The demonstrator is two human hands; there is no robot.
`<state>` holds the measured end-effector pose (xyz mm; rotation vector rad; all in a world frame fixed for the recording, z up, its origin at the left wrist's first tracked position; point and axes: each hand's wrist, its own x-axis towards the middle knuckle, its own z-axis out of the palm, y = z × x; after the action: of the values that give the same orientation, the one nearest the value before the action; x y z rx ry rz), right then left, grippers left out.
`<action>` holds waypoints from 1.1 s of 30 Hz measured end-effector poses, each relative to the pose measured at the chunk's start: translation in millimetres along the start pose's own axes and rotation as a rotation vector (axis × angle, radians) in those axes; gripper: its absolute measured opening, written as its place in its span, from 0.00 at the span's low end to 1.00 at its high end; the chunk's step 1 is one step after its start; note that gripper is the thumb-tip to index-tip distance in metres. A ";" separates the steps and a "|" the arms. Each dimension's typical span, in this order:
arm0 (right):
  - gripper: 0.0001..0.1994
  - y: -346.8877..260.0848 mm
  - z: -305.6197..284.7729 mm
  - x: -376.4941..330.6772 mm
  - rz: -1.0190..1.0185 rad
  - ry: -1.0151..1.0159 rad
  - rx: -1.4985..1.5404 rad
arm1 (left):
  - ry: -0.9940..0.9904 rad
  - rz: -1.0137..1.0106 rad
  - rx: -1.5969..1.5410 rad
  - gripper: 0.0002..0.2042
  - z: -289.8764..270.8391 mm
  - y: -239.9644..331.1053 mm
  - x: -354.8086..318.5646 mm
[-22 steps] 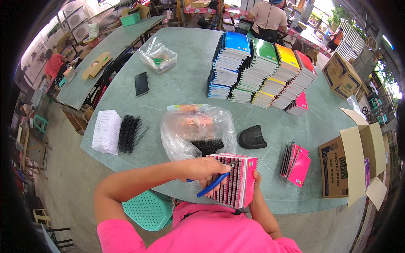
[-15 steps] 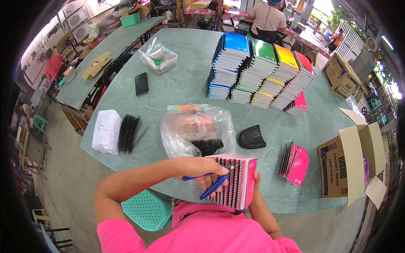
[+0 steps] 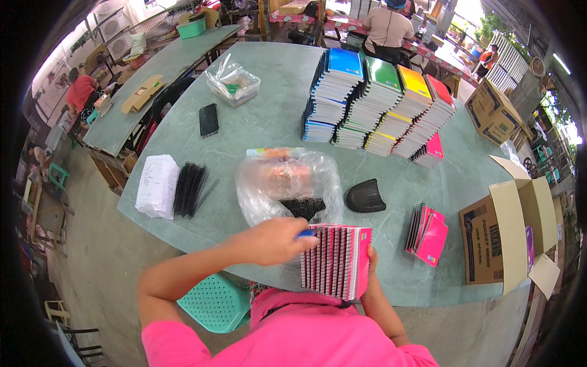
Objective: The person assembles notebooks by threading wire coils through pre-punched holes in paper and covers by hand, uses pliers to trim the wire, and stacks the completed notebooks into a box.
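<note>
A: What is shown at the table (image 3: 269, 116)?

B: A block of pink notebooks (image 3: 362, 260) is held at the near edge, coils (image 3: 324, 263) turned up toward the camera. Its outer side is gripped by the right hand (image 3: 371, 263), thumb in view, the other fingers hidden behind.

A: And what has just changed?

B: The blue tool (image 3: 305, 233), seen across the coils with handles spread half a second ago, has been shifted to the top left corner of the block. It is clasped in the left hand (image 3: 284, 240), which is blurred; only a bit of blue is shown, and whether the tool's tip is touching a coil cannot be told.

A: What is meant by that for the work?

B: The coil rows are left largely uncovered, so one spot appears to be finished with, or the tool is being repositioned; which of the two cannot be settled. The notebooks are kept in the right hand's grip, so the block seems steadied throughout.
</note>
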<state>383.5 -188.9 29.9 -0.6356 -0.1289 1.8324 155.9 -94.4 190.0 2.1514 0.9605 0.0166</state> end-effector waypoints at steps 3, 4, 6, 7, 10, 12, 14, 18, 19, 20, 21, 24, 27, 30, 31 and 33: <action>0.35 -4.5 -10.0 -8.2 -0.045 0.015 0.038 | 0.437 -0.080 -0.170 0.20 -3.8 -40.1 -18.9; 0.35 -2.4 -9.9 -14.3 -0.078 0.040 0.024 | 0.637 -0.102 -0.193 0.21 4.7 -68.4 -28.1; 0.34 -8.6 -14.3 -24.5 -0.135 0.082 0.020 | 0.829 -0.305 -0.193 0.20 16.3 -100.2 -42.0; 0.34 -14.6 -15.4 -31.8 -0.132 0.133 -0.012 | 0.805 -0.389 -0.133 0.21 30.8 -127.8 -46.6; 0.32 -33.8 -20.4 -52.6 -0.134 0.329 -0.189 | 0.736 -0.553 0.149 0.21 87.2 -177.0 -59.5; 0.32 -59.4 -25.0 -67.2 -0.071 0.375 -0.336 | 0.693 -0.487 0.455 0.21 113.2 -171.2 -57.1; 0.29 -83.2 -18.0 -72.3 0.019 0.381 -0.411 | 0.829 -0.464 0.448 0.20 125.7 -185.3 -57.4; 0.39 -99.2 -20.2 -62.7 0.224 0.360 -0.862 | 1.102 -0.288 0.471 0.20 93.6 -164.2 -48.3; 0.45 -102.7 -8.4 -61.6 0.272 0.303 -0.914 | 1.086 -0.220 0.450 0.19 80.3 -147.3 -48.3; 0.47 -102.8 -18.9 -61.0 0.272 0.279 -0.942 | 1.070 -0.145 0.421 0.19 67.5 -121.7 -41.6; 0.49 -102.9 -29.3 -60.1 0.271 0.254 -0.970 | 1.054 -0.070 0.392 0.18 60.0 -100.2 -31.5; 0.43 -106.0 -20.4 -66.2 0.231 0.329 -1.122 | 0.749 0.195 0.240 0.16 58.2 -55.8 6.3; 0.39 -101.4 -10.2 -79.2 0.005 0.577 -1.692 | 0.498 0.598 0.172 0.15 88.9 -22.4 60.1; 0.32 -89.1 13.8 -119.5 -0.587 0.621 -1.905 | 0.431 0.852 0.225 0.18 113.9 37.3 96.0; 0.31 -85.3 23.4 -134.7 -0.716 0.629 -1.911 | 0.378 0.922 0.232 0.20 119.9 54.8 104.3; 0.22 -80.5 10.5 -172.0 -0.637 0.787 -1.703 | 0.143 1.024 0.303 0.23 127.3 81.6 119.7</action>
<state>484.4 -313.9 131.9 -2.0730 -1.2350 0.3795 331.2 -133.8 120.0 2.7231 -0.1730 0.5523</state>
